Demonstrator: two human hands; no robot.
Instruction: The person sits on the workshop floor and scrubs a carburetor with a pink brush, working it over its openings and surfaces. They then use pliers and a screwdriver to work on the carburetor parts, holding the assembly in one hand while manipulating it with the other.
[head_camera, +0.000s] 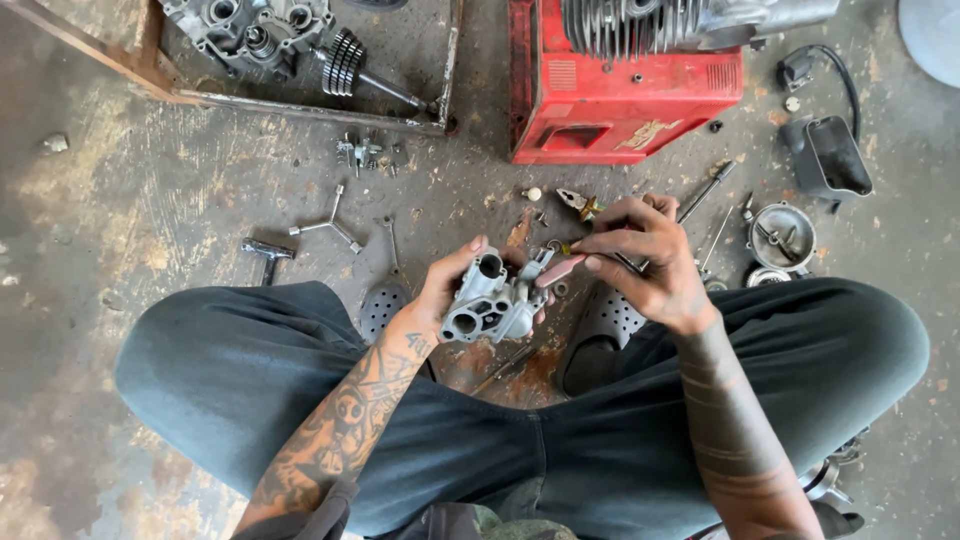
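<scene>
While the left hand (440, 290) grips a grey metal carburetor body (492, 300) above the lap, the right hand (640, 255) pinches a small pink-handled tool (562, 268) against it. Behind stand a red engine (620, 85), a three-way wrench (328, 225) and a round bowl (782, 238).

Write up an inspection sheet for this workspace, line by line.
Surface: stained, worn concrete floor.
Job's things: grey metal carburettor body in left hand; small pink-handled tool in right hand, tip at the body.
Clutter: three-arm wrench, pliers, round metal bowl part, loose bits.
Fingers: both hands closed on their items.
Cables: black lead by black plastic cover.
Surroundings: red engine housing; tray with engine parts.
</scene>
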